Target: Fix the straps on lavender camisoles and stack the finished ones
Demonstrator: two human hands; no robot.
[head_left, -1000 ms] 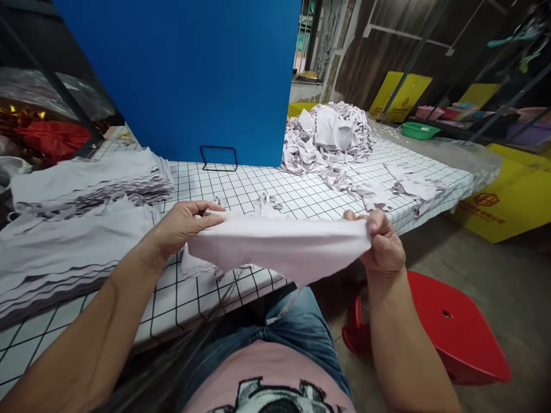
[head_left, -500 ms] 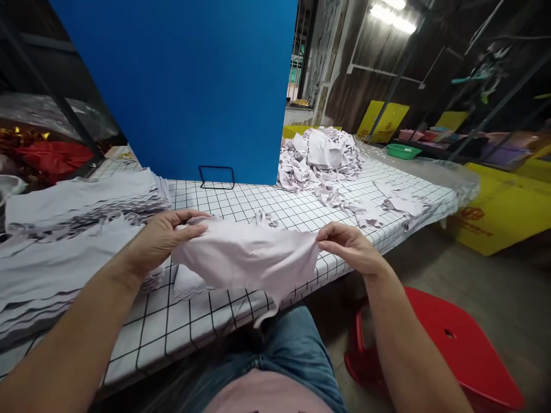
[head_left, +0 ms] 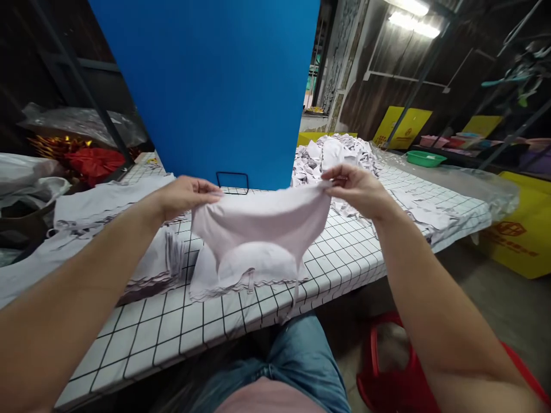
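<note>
A pale lilac fabric piece (head_left: pixel 258 226) hangs in the air between my two hands, over the white table with a black grid (head_left: pixel 172 327). My left hand (head_left: pixel 183 196) pinches its upper left corner. My right hand (head_left: pixel 357 188) pinches its upper right corner. The cloth's scalloped lower edge and a thin strap lie on the table top near the front edge. Neat stacks of the same fabric (head_left: pixel 99 229) lie just left of my left hand.
A loose heap of fabric pieces (head_left: pixel 336 155) sits at the back right of the table. A blue upright board (head_left: pixel 206 86) stands behind on a black wire stand (head_left: pixel 232 179). A red stool (head_left: pixel 396 373) stands on the floor at my right. Yellow boxes (head_left: pixel 516 229) and a green basin (head_left: pixel 424 158) lie beyond.
Both hands have lifted the fabric piece up and forward over the table, and it now hangs open with its lower edge on the table. The view has tilted upward.
</note>
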